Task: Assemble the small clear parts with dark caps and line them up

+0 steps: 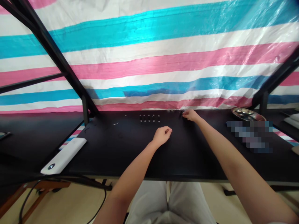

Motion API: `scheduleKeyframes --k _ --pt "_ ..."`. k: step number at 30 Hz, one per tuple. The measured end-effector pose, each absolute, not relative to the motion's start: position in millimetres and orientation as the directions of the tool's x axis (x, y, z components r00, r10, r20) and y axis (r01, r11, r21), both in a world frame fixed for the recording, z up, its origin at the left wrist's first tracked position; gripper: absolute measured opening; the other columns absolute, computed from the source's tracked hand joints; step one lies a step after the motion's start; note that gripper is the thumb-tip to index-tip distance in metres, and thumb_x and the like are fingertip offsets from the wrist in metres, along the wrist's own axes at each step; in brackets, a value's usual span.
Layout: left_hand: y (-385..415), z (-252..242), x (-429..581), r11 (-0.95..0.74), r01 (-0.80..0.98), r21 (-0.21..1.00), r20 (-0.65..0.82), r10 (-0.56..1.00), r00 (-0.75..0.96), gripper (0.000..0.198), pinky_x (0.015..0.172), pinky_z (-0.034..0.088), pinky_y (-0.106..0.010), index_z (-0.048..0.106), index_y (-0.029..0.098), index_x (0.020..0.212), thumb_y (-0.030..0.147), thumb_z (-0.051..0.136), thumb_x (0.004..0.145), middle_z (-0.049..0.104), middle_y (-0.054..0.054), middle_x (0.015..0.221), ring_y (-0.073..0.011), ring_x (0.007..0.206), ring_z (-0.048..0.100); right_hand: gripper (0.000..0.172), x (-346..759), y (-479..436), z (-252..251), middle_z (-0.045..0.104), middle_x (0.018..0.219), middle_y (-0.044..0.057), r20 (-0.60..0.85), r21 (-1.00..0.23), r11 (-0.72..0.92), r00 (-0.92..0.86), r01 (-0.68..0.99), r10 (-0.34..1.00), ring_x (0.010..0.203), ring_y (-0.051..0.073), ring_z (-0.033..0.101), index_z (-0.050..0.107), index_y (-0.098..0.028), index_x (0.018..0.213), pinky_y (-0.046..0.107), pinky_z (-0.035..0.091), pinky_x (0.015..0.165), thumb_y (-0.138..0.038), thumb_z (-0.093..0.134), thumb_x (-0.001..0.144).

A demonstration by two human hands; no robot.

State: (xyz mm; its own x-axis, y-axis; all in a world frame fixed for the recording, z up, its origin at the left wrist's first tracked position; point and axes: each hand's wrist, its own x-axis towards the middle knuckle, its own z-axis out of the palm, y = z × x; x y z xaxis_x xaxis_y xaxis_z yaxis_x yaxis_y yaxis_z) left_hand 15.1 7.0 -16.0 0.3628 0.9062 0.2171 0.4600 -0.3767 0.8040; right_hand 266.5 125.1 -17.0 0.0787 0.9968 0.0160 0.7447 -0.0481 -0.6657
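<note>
My right hand point(192, 115) reaches to the back edge of the black table, fingertips pinched together beside some small white, looped bits point(183, 111). What the fingertips hold, if anything, is too small to make out. Over the middle of the table my left hand point(162, 136) is closed, its fingers curled toward the thumb; whatever may be inside is hidden. Beyond it stands a row of several small dark cylinders point(149, 118) with pale ends. Between that row and my right hand, several tiny silvery pieces point(170, 111) are lined up along the back edge.
A long white power strip or power bank-like case point(64, 155) lies at the table's left. Thin white scraps point(115, 123) lie back left. A shiny metal dish point(249, 115) sits at the back right, near a blurred-out item point(251, 137). Black frame bars and a striped sheet point(149, 68) rise behind.
</note>
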Motion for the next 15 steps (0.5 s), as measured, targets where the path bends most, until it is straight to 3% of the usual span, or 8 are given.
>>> scheduleKeyframes --k 8,15 --pt "6.0 -15.0 15.9 -0.402 0.492 0.772 0.235 0.900 0.366 0.028 0.057 0.038 -0.022 0.064 0.017 0.077 0.036 0.044 0.082 0.060 0.000 0.058 -0.0110 0.054 0.052 0.010 266.5 122.6 -15.6 0.059 0.055 0.001 0.005 -0.694 -0.067 0.098 0.716 0.995 0.037 0.006 0.046 0.066 -0.010 0.072 0.019 0.042 0.042 -0.018 0.065 0.067" --pt "5.1 -13.2 15.5 -0.418 0.517 0.747 0.244 0.896 0.372 0.028 0.057 0.038 -0.021 0.064 0.017 0.077 0.036 0.044 0.082 0.060 0.000 0.059 -0.0111 0.055 0.053 0.015 269.1 117.4 -8.9 0.060 0.056 0.001 -0.054 -0.636 -0.108 0.095 0.764 0.994 0.039 0.006 0.048 0.066 -0.009 0.076 0.017 0.041 0.042 -0.022 0.066 0.068"
